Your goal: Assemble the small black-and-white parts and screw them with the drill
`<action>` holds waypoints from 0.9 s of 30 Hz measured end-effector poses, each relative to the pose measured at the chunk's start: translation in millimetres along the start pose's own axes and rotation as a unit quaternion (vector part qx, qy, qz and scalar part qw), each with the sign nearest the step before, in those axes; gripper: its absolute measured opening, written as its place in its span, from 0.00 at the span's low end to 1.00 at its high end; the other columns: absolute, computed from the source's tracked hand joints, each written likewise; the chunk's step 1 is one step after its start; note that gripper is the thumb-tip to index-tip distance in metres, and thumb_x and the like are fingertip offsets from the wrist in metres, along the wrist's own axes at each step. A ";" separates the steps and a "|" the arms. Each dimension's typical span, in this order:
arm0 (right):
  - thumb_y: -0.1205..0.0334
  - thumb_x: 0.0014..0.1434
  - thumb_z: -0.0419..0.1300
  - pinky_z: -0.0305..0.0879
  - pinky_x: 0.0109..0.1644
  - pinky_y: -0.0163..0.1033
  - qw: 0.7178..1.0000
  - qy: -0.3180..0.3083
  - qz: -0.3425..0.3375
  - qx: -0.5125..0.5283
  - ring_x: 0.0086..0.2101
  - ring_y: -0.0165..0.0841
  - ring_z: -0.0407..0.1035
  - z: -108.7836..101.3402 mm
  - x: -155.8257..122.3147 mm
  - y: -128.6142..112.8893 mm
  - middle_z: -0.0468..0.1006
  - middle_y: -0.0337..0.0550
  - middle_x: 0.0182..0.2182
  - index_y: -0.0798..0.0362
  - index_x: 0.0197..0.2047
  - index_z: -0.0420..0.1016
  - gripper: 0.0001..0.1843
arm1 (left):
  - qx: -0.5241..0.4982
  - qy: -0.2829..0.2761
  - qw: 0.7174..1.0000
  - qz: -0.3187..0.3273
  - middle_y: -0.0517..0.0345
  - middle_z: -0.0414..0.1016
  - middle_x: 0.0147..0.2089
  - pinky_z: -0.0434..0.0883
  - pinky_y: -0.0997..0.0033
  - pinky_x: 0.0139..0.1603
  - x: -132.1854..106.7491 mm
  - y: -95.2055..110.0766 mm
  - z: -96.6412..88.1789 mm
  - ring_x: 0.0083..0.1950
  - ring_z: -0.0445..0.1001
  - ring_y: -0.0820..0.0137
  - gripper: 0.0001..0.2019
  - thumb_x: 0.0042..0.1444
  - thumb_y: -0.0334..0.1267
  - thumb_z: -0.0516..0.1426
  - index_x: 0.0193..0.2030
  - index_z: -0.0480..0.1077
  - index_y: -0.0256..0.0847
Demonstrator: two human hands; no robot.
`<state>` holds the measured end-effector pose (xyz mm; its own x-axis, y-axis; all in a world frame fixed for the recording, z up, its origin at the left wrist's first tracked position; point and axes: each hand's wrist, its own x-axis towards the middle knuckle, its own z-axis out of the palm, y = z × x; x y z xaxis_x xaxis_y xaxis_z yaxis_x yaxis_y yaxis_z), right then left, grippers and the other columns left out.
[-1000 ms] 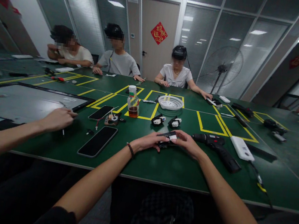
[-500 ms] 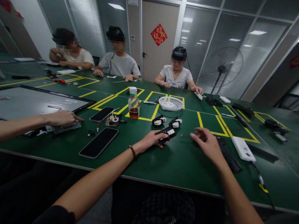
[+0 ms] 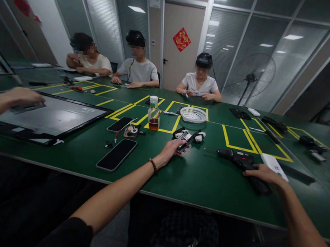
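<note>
My left hand (image 3: 172,149) holds a small black device with a white label (image 3: 187,141), lifted a little above the green table (image 3: 199,183). My right hand (image 3: 262,173) has reached to the right and closes on the grip of a black electric screwdriver (image 3: 240,160) that lies on the table. Two small black and white parts (image 3: 199,136) sit just beyond the held device.
A co-worker's hand (image 3: 23,97) on my left rests over a large flat panel (image 3: 50,115). Two phones (image 3: 117,154), a bottle (image 3: 154,114), a white basket (image 3: 194,114) and a white box (image 3: 272,164) lie around. Three people sit across the table.
My right hand left the small device and moved right onto the screwdriver. My left hand kept the device and raised it slightly. The co-worker's hand drew back to the left.
</note>
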<state>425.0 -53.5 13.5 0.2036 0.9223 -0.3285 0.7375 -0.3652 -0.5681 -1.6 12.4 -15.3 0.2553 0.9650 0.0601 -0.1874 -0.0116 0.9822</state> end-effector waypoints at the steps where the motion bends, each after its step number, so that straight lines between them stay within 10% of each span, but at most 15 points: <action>1: 0.45 0.39 0.70 0.67 0.31 0.40 1.000 -0.013 0.003 0.023 0.29 0.41 0.74 -0.5 -2.0 -3.5 0.80 0.50 0.28 0.58 0.38 0.78 0.29 | 0.000 0.002 1.000 0.000 0.44 0.78 0.46 0.72 0.74 0.27 0.1 0.0 0.0 0.36 0.76 0.68 0.22 0.55 0.51 0.59 0.47 0.72 0.34; 8: 0.57 0.44 0.70 0.73 0.35 0.40 0.973 0.012 -0.028 0.230 0.32 0.40 0.76 18.1 -40.0 -9.3 0.81 0.48 0.31 0.56 0.42 0.75 0.22 | -0.002 0.025 1.000 0.006 0.45 0.78 0.43 0.71 0.74 0.26 1.1 0.4 -0.7 0.35 0.76 0.68 0.24 0.53 0.53 0.60 0.48 0.73 0.34; 13: 0.62 0.48 0.69 0.73 0.52 0.47 0.805 0.023 -0.188 0.562 0.49 0.44 0.74 51.2 -75.9 -40.6 0.77 0.46 0.46 0.51 0.49 0.70 0.24 | 0.000 0.030 0.999 0.037 0.45 0.78 0.45 0.71 0.74 0.28 -3.3 4.7 -1.0 0.37 0.75 0.68 0.25 0.53 0.52 0.60 0.51 0.72 0.35; 18: 0.53 0.60 0.57 0.76 0.34 0.35 0.711 -0.105 -0.195 0.667 0.30 0.27 0.73 80.0 -80.2 -69.5 0.73 0.46 0.55 0.51 0.55 0.71 0.22 | 0.009 0.054 0.997 0.051 0.45 0.77 0.45 0.72 0.72 0.29 -7.1 9.3 0.2 0.37 0.75 0.68 0.25 0.53 0.52 0.59 0.52 0.72 0.36; 27: 0.61 0.58 0.61 0.74 0.35 0.35 0.725 0.029 -0.192 0.660 0.31 0.30 0.72 104.4 -86.4 -61.3 0.78 0.49 0.49 0.55 0.52 0.73 0.19 | 0.013 0.047 0.996 0.075 0.45 0.77 0.45 0.72 0.72 0.29 -4.3 3.9 -1.8 0.36 0.74 0.68 0.24 0.54 0.51 0.59 0.51 0.73 0.35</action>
<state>295.0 -124.0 -2.0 0.2005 0.9781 0.0562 -0.5052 0.1524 -0.8494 -5.2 8.7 -12.0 0.1362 0.9720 0.1913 -0.1913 -0.1636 0.9678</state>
